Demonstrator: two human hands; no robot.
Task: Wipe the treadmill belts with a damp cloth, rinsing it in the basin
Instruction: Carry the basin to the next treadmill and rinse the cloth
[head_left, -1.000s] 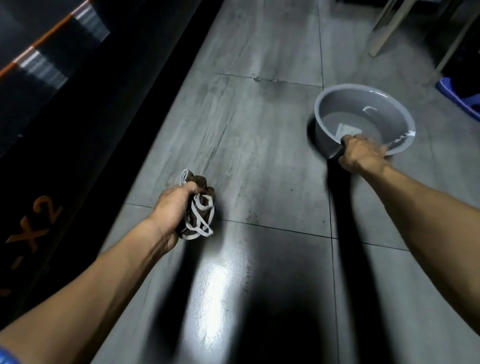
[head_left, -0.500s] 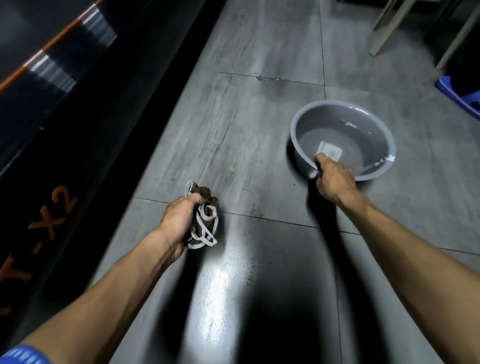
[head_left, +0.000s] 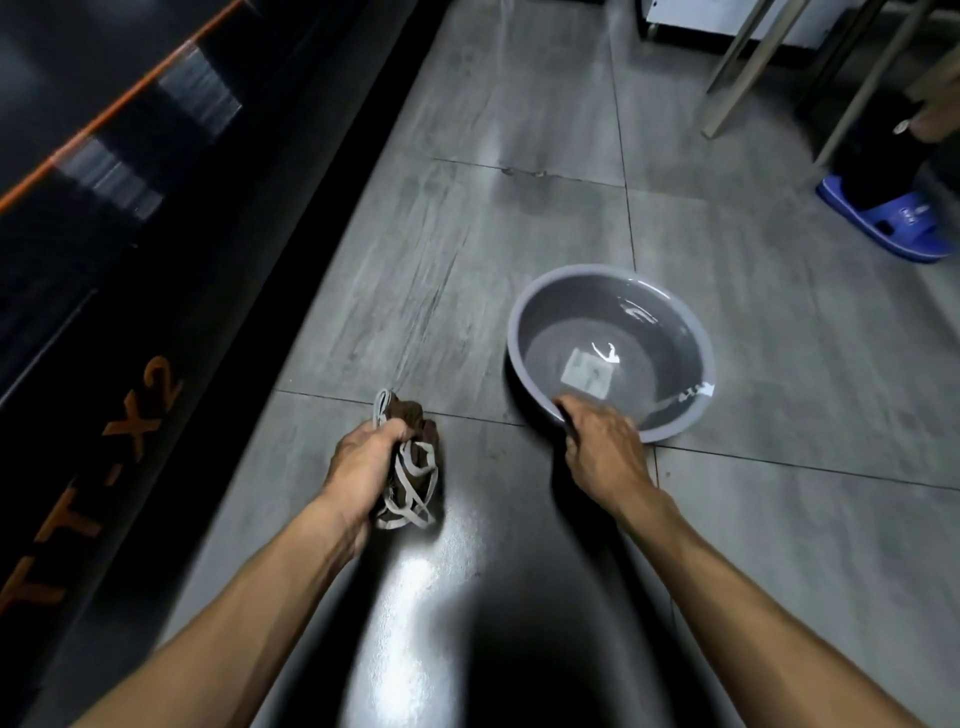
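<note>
Grey floor tiles gleam beside the black treadmill.

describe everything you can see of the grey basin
The basin is round, grey and looks like plastic, with a rolled rim and smooth sloping walls. It stands upright on the grey tiled floor, right of the treadmill. Shallow clear water covers its bottom, where a pale square label shows through. The right hand grips its near rim, with whitish marks on the rim beside it.
</note>
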